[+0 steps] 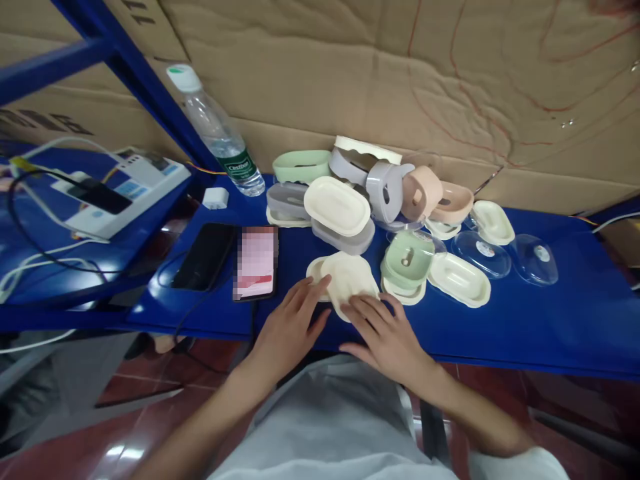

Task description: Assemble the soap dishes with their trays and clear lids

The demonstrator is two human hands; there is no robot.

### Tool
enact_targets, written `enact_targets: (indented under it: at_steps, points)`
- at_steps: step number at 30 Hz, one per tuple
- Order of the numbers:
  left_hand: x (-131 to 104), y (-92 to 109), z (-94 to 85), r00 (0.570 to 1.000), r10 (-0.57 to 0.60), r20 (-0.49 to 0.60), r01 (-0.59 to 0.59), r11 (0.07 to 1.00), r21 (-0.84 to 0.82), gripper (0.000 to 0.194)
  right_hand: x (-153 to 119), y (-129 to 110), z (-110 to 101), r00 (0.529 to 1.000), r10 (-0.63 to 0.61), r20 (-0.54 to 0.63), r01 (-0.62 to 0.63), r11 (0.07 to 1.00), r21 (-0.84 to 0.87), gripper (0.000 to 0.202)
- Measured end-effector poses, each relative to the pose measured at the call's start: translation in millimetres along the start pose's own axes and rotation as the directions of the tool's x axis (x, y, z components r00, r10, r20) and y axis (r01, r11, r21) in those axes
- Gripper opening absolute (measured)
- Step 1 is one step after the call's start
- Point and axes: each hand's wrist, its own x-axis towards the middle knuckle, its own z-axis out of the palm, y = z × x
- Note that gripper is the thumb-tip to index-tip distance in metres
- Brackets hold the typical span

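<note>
A cream oval tray with a wavy rim [350, 277] lies near the table's front, overlapping a second cream tray [315, 269]. My left hand [287, 327] is at their left side, fingers stretched out and fingertips at the edges. The fingers of my right hand [385, 333] rest spread over the upper tray's near right edge, the thumb apart. Neither hand grips anything. Just right of them, a green oval box [409, 260] stands on a cream tray [403, 293]. Behind, a cream tray [337, 205] sits on a grey box [345, 238].
Peach boxes [421, 193], a green box [301, 165] and several grey ones are piled at the back. Clear lids [535, 260] and a cream tray [460, 280] lie right. Two phones [205, 257], a water bottle [220, 137] and a power strip [133, 197] are left.
</note>
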Motion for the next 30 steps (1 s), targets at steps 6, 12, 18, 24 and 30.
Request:
enact_targets:
  at_steps: [6,12,18,24,30]
  points:
    - [-7.1,-7.9,-1.5,0.999,0.034,-0.018,-0.035,0.999,-0.040,0.055,-3.2,2.2,0.7,0.986,0.130,-0.104,-0.115,0.984,0.138,0.026]
    - [-4.2,-12.7,8.2,1.000,-0.003,0.008,0.003,0.999,-0.053,0.059,-14.2,8.7,-9.7,0.970,0.148,-0.192,-0.115,0.978,0.173,0.028]
    - [-5.8,-13.1,6.6,0.993,0.113,0.015,-0.112,0.993,-0.048,0.073,-29.9,1.8,-8.7,0.960,0.143,-0.242,-0.078,0.962,0.260,0.028]
    - [-11.2,-14.0,5.3,0.969,0.245,0.024,-0.244,0.969,-0.034,0.054,-42.0,-1.4,-5.3,0.958,0.175,-0.227,-0.100,0.947,0.306,0.032]
    - [-3.9,-12.6,5.7,0.987,0.144,0.066,-0.141,0.988,-0.056,0.068,-45.7,-1.2,-6.0,0.907,0.260,-0.331,-0.111,0.906,0.409,0.034]
